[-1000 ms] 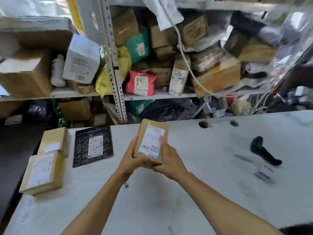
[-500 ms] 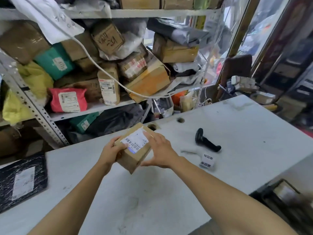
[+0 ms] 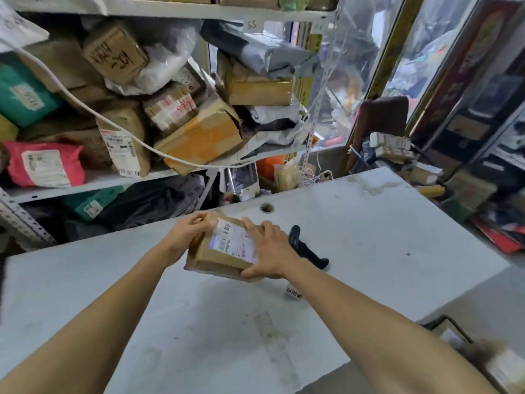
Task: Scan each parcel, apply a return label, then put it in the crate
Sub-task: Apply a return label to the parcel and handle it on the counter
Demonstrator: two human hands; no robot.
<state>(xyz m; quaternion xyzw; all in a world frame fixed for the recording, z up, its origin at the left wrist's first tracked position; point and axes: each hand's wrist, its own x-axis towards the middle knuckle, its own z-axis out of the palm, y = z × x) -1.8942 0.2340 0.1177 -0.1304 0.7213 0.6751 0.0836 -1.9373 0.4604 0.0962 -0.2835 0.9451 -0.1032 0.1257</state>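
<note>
A small brown cardboard parcel point(image 3: 217, 255) with a white barcode label on top is held just above the white table point(image 3: 369, 240), tilted. My left hand point(image 3: 186, 233) grips its far left corner. My right hand point(image 3: 271, 253) holds its right side, fingers spread over the label, thumb under the near edge. A black handheld scanner point(image 3: 305, 248) lies on the table just right of my right hand, partly hidden by it. A small white return label point(image 3: 293, 293) lies on the table near my right wrist. A dark crate point(image 3: 466, 341) shows at the lower right, beside the table, blurred.
Metal shelves point(image 3: 170, 174) behind the table are packed with cardboard boxes and mailer bags; a white cable hangs across them. A round cable hole point(image 3: 266, 207) sits near the table's far edge. More boxes and clutter stand to the right.
The view has swung right; the parcels at the table's left are out of sight. Both hands brought the parcel right and lower, laying it flatter, close to the scanner.
</note>
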